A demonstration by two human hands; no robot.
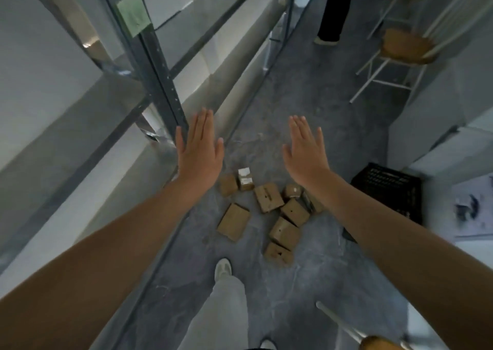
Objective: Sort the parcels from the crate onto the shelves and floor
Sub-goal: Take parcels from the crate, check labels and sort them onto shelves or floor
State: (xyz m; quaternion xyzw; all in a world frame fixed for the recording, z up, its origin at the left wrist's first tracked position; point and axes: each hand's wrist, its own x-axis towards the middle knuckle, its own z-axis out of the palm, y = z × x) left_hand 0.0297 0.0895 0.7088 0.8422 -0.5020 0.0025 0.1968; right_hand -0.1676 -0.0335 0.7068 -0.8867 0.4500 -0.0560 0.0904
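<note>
Forearms reach out bare from the near edge. Left hand point(198, 147) is flat with straight fingers, holding nothing, just beside the metal upright point(165, 88) of the shelves on the left. Right hand point(306, 152) is likewise spread and empty, up in the air over the floor point(306, 96).

Parcels point(268, 197): roughly nine small brown cardboard boxes, scattered on the floor below and between the hands. Black crate point(386, 187) sits just right of the pile; its inside is not visible. No parcel shows on the shelves, so sorting looks barely begun.

Risks, as I judge them:
- The person's shoe point(223, 268) is near the pile, so a step forward could kick or crush a box.
- Bending down beside the upright could knock an arm on it.
- Another person's legs point(333, 10) and a stool point(405, 46) stand far up the narrow aisle, so carrying boxes that way could cause a bump or a drop.
</note>
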